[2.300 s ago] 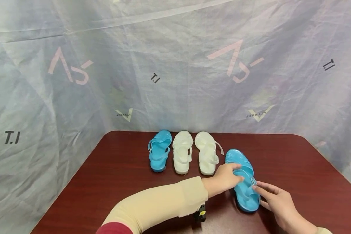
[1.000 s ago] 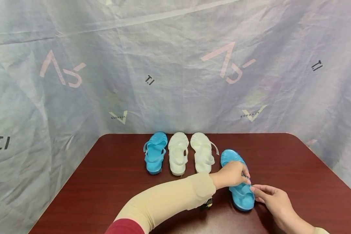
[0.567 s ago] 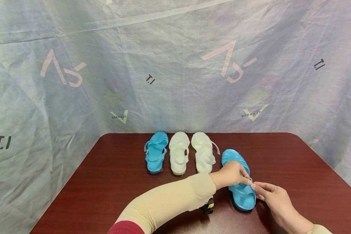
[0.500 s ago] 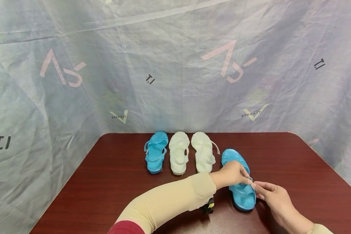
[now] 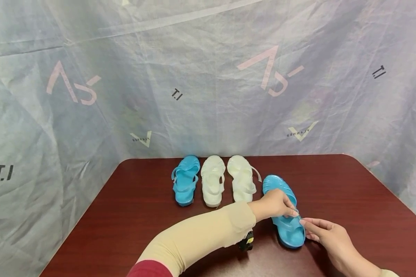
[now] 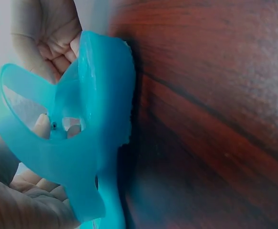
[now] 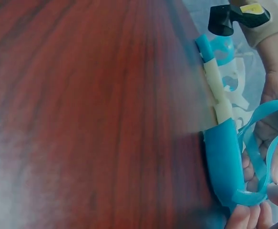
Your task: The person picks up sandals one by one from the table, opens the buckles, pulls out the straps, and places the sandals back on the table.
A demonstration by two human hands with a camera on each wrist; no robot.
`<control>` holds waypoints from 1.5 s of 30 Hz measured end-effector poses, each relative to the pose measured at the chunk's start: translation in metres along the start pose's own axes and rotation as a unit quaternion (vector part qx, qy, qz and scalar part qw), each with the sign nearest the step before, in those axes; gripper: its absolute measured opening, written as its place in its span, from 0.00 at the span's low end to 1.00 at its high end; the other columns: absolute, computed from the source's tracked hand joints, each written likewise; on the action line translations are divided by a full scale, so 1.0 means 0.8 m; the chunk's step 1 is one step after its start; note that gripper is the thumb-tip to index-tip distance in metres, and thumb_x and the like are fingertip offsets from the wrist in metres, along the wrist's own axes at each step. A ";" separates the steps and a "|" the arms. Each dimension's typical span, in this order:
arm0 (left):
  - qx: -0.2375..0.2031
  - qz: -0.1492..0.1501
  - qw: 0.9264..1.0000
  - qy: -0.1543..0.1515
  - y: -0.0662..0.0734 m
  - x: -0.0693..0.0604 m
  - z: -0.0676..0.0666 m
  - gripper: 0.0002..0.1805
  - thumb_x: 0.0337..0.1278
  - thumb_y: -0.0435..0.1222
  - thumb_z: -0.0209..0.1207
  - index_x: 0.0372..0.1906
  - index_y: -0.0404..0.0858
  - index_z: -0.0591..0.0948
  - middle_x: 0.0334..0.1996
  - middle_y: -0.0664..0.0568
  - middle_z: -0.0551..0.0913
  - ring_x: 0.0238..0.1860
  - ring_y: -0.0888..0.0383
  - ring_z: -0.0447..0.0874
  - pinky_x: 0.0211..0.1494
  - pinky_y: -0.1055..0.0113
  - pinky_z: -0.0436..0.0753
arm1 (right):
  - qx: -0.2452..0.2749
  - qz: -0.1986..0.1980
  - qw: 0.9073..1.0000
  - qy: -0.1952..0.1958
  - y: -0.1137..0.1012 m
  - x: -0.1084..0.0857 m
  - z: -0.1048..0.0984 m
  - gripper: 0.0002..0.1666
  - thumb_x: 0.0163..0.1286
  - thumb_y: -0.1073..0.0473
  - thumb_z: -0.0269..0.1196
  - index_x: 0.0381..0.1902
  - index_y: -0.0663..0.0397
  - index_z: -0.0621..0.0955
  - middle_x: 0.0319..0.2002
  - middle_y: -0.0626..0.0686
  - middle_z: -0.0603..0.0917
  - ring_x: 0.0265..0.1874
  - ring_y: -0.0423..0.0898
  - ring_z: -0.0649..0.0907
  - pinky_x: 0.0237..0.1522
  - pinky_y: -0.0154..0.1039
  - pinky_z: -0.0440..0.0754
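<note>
A blue jelly sandal [image 5: 274, 184] lies on the table with its toe pointing away, slightly left. My left hand [image 5: 276, 203] reaches across its middle, and its thumb and fingers pinch the strap near the buckle on the right side. From the right, my right hand [image 5: 332, 236] pinches the same strap just behind that spot. The fingertips nearly meet, so the buckle is mostly hidden. In the left wrist view the heel strap [image 6: 34, 162] arches up from the sole [image 6: 112, 90]. The right wrist view has the heel [image 7: 222, 162] flat on the table.
Three more sandals stand in a row behind: a blue one [image 5: 185, 184] at left, then a white one [image 5: 213, 181] and another white one [image 5: 242, 177] with its strap sticking out rightward. The dark red table [image 5: 124, 223] ends at a grey cloth backdrop [image 5: 208, 77].
At first my left hand lay with fingers spread over the sandal; it has since closed in on the strap by the buckle. Both hands have barely moved over the last half second.
</note>
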State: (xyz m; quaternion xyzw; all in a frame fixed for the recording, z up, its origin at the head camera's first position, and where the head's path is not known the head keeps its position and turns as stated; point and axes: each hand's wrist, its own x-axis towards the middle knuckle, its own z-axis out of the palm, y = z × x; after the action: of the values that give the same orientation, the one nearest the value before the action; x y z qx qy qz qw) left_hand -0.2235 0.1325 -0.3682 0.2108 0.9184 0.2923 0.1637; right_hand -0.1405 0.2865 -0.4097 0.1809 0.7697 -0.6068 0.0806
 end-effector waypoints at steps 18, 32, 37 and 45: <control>-0.087 -0.055 0.995 -0.009 0.004 0.011 0.004 0.07 0.51 0.39 0.70 0.34 0.41 0.90 0.22 0.53 0.87 0.27 0.67 0.83 0.39 0.78 0.80 | 0.070 -0.014 0.997 -0.031 -0.012 0.010 -0.005 0.15 0.68 0.57 0.64 0.45 0.63 0.85 0.34 0.40 0.86 0.32 0.36 0.83 0.39 0.32 0.84; -0.114 -0.078 0.990 -0.013 0.006 0.007 0.005 0.07 0.50 0.40 0.70 0.31 0.40 0.90 0.24 0.53 0.88 0.28 0.66 0.83 0.40 0.75 0.81 | 0.003 -0.006 0.999 -0.043 -0.013 0.008 -0.009 0.28 0.68 0.51 0.63 0.56 0.69 0.78 0.39 0.40 0.84 0.34 0.36 0.82 0.40 0.33 0.83; -0.116 -0.083 0.990 -0.014 0.007 0.006 0.005 0.07 0.51 0.40 0.70 0.32 0.40 0.90 0.26 0.53 0.88 0.30 0.66 0.84 0.43 0.74 0.82 | 0.008 0.006 0.999 -0.047 -0.008 0.005 -0.012 0.22 0.69 0.52 0.62 0.51 0.66 0.81 0.36 0.41 0.84 0.33 0.39 0.83 0.39 0.33 0.84; -0.122 -0.082 0.989 -0.017 0.005 0.007 0.002 0.08 0.51 0.40 0.70 0.32 0.39 0.90 0.25 0.52 0.88 0.29 0.65 0.84 0.43 0.74 0.81 | 0.015 0.003 0.999 -0.039 -0.011 0.005 -0.013 0.20 0.69 0.53 0.62 0.49 0.65 0.83 0.36 0.41 0.86 0.32 0.38 0.84 0.39 0.33 0.84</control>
State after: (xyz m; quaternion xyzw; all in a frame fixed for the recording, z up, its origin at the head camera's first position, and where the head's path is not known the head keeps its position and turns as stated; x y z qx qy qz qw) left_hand -0.2263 0.1390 -0.3683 0.1176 0.8873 0.3839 0.2268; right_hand -0.1468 0.2958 -0.4003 0.1606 0.7562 -0.6248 0.1093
